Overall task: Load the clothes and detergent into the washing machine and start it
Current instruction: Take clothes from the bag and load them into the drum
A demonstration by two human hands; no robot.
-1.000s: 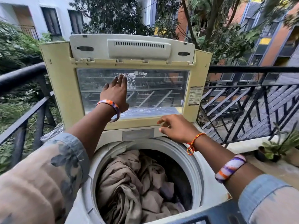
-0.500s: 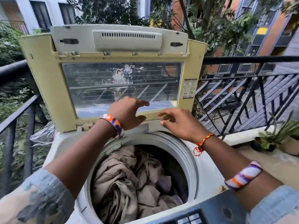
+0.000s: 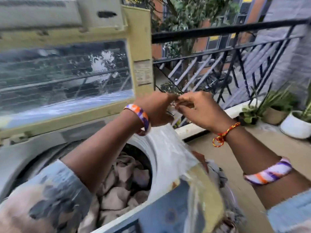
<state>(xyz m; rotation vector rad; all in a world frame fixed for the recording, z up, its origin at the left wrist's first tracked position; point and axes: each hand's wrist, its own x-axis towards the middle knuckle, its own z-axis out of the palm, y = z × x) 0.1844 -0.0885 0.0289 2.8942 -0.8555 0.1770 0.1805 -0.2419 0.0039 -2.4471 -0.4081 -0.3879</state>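
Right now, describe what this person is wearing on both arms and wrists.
The left arm has a rolled-up pale blue sleeve with dark blotchy patches and a purple, orange and white bangle at the wrist. The right arm has a plain light blue sleeve, a knotted red and yellow thread at the wrist, and a similar striped bangle higher up the forearm.

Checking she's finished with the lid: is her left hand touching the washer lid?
Apart. In the head view the left hand is off the raised lid, meeting the right hand at a clear plastic bag.
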